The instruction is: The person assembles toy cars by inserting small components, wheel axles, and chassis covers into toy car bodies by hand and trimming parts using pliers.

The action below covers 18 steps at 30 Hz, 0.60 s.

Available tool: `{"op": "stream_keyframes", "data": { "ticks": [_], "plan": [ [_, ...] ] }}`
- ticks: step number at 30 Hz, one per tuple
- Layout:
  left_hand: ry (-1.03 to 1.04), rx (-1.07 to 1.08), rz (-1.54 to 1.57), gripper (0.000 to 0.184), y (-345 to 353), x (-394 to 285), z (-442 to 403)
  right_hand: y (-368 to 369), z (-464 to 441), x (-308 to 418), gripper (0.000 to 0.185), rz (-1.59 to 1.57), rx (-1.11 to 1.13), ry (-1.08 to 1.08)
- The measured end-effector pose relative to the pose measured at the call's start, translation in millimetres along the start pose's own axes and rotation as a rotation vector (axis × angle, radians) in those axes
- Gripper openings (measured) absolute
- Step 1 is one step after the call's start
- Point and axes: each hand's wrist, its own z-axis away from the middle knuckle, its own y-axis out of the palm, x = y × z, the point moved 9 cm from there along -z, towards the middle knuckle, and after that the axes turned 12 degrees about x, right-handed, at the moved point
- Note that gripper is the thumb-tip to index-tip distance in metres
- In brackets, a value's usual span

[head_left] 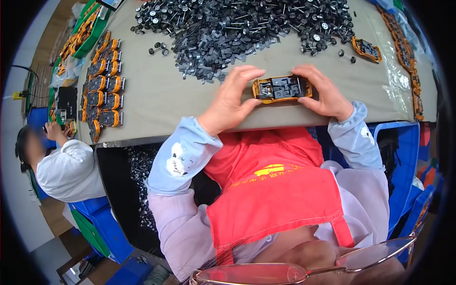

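An orange toy car body point(283, 89) lies upside down near the table's front edge, its black and grey underside facing up. My left hand point(233, 97) holds its left end between thumb and fingers. At its right end, my right hand point(325, 92) grips it the same way. Beyond the hands is a heap of small black flat parts point(204, 52), with a pile of black wheels on metal axles point(304, 21) behind and to the right. Another orange car body point(366, 49) lies upside down to the right, near a loose wheel axle point(347, 56).
Rows of orange car bodies point(102, 88) stand at the left; more line the right edge point(403, 47). A person in white point(71, 166) works at far left. Blue crates point(401, 142) flank the table, and a black bin point(123, 190) with small parts sits below its left side.
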Motion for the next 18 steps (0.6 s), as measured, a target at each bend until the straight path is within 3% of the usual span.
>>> {"op": "stream_keyframes", "data": {
  "ticks": [18],
  "plan": [
    [-0.260,0.116,-0.020,0.069,32,14,-8,2,-3,8,0.071,0.034,0.025,-0.015]
  ]
}}
